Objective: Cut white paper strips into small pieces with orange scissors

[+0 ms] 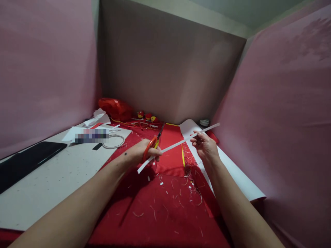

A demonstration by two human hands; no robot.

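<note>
A narrow white strip (174,145) is held slantwise between both hands, its right end higher than its left. My left hand (141,150) is closed around scissors (148,150) with orange handles, their dark blades pointing away from me. Its thumb and fingers also pinch the strip near the lower end. My right hand (207,146) is closed in a pinch on the strip toward its upper end. Below and beyond the strip lies a ribbed red sheet (169,134) with yellow edging. White snippets and loose threads (178,198) are scattered on the red cloth (152,220).
On the left, a pale board (51,182) bears a black glossy panel (28,162) and a looped grey cord (113,142). A red plastic bag (116,108) and small red-yellow ornaments (148,116) sit at the back. A white rolled sheet (239,175) lies right.
</note>
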